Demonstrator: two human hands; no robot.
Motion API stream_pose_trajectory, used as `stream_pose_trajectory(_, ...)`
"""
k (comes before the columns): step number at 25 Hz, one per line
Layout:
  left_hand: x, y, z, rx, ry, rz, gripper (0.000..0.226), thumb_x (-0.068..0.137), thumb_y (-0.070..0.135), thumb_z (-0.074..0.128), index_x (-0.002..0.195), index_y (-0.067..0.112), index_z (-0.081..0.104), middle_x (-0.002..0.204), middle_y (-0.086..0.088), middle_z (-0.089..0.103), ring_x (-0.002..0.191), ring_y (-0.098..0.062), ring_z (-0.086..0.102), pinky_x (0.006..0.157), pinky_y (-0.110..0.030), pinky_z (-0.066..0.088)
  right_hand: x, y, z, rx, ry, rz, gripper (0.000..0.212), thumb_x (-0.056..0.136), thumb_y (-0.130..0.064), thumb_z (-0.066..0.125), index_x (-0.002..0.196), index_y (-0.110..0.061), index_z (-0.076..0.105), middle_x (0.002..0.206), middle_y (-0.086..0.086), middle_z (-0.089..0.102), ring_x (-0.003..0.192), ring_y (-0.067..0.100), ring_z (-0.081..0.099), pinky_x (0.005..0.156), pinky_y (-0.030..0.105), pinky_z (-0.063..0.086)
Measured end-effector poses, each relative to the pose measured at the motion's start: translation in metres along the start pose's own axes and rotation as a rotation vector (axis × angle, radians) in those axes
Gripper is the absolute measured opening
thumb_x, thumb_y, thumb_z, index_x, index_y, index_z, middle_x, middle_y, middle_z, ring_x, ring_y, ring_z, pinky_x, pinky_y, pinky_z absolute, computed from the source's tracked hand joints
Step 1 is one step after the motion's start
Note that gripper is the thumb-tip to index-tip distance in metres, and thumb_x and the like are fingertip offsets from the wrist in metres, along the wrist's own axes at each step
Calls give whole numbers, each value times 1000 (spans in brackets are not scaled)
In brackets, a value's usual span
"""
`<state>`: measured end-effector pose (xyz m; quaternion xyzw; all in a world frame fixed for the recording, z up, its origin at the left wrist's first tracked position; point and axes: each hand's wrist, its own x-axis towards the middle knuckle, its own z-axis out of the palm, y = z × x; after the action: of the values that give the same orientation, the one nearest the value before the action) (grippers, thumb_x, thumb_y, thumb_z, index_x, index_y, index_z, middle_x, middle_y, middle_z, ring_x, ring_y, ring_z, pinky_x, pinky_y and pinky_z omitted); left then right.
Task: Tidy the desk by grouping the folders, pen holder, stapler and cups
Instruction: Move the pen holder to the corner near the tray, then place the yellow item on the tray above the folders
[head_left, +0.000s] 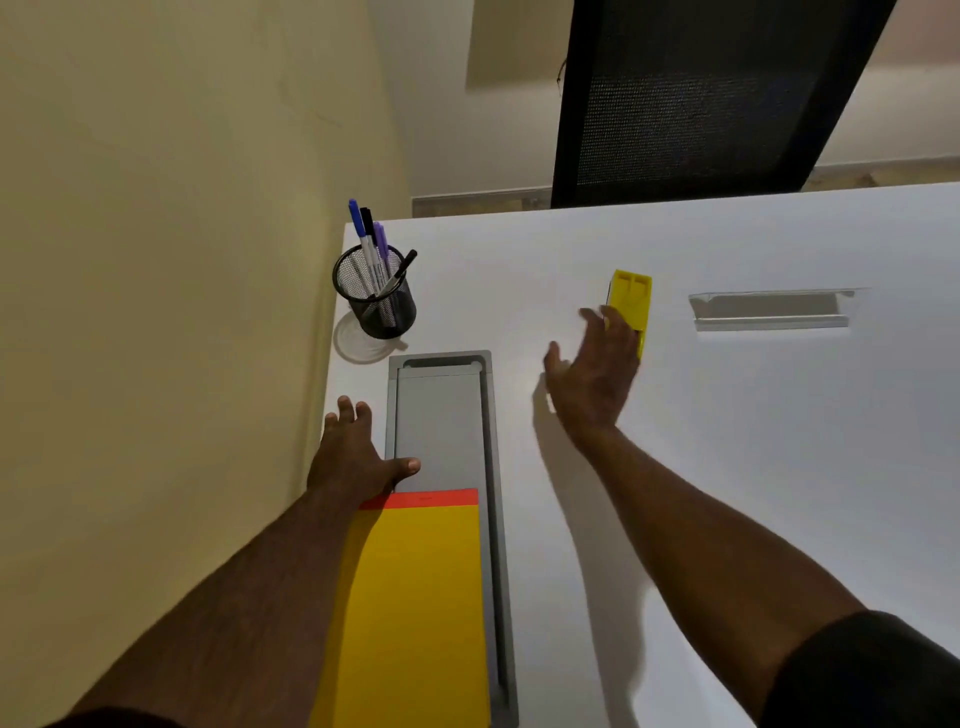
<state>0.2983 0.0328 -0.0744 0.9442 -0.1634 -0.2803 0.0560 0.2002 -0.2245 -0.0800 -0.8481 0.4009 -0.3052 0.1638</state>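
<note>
A yellow stapler (631, 296) lies on the white desk (727, 441) right of centre. My right hand (592, 376) hovers open just in front of it, fingers spread, fingertips at its near end and hiding part of it. A black mesh pen holder (382, 306) with several markers stands at the desk's far left corner. A yellow folder (421, 597) lies on a red folder (421, 500), near left. My left hand (353, 454) rests open and flat at the desk's left edge, just beyond the folders. No cups are in view.
A grey cable tray cover (441, 410) is set into the desk beside the folders. A second slot (769, 310) sits at the far right. A black mesh chair back (701, 98) stands behind the desk. A beige wall (156, 260) runs along the left.
</note>
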Motion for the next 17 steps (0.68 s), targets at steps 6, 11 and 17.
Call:
stream_pose_trajectory(6, -1, -5, 3, -4, 7, 2, 121, 72, 68, 65, 155, 13, -2, 163, -11, -13, 152, -33, -4, 122, -47, 17, 34, 38, -10, -69, -200, 416, 77, 73, -33, 71, 138, -11, 34, 131, 20, 49, 119, 42, 45, 95, 49, 40)
stream_pose_trajectory(11, -4, -3, 0, -24, 11, -19, 121, 71, 68, 67, 155, 14, 0, 164, -9, -11, 152, -31, -2, 122, -45, 17, 14, 27, -15, 195, -203, 434, 69, 78, -29, 69, 137, -11, 37, 129, 18, 54, 116, 41, 47, 94, 46, 43)
stream_pose_trajectory(17, -19, -4, -11, -182, 29, -37, 103, 79, 50, 72, 155, 13, 13, 165, -6, 6, 151, -26, 14, 119, -39, 25, -62, -22, -30, 323, -560, -54, 70, 79, -22, 73, 140, -12, 39, 130, 20, 54, 116, 36, 50, 93, 38, 42)
